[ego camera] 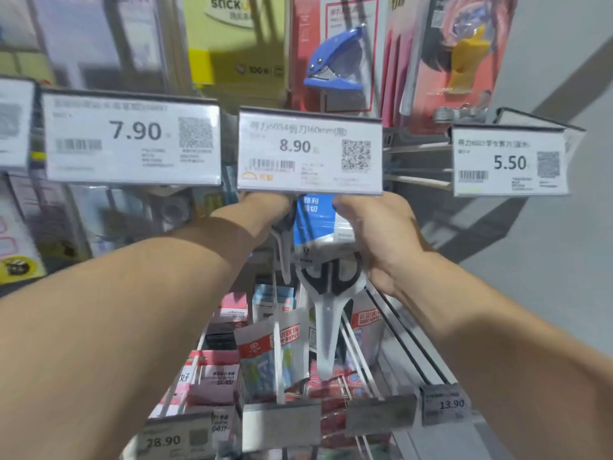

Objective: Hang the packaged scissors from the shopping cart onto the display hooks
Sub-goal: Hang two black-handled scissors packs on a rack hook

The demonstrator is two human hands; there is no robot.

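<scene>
Store display rack, both hands' grip closed on packaged scissors (326, 260), left hand (265, 210), right hand (374, 234)

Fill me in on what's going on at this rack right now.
A person is restocking a stationery display. Both hands are raised just under the 8.90 price tag: the right hand grips a packaged pair of scissors by its blue card top, and the left hand holds scissors beside it. Whether the pack is on its hook is hidden by the tag.
</scene>
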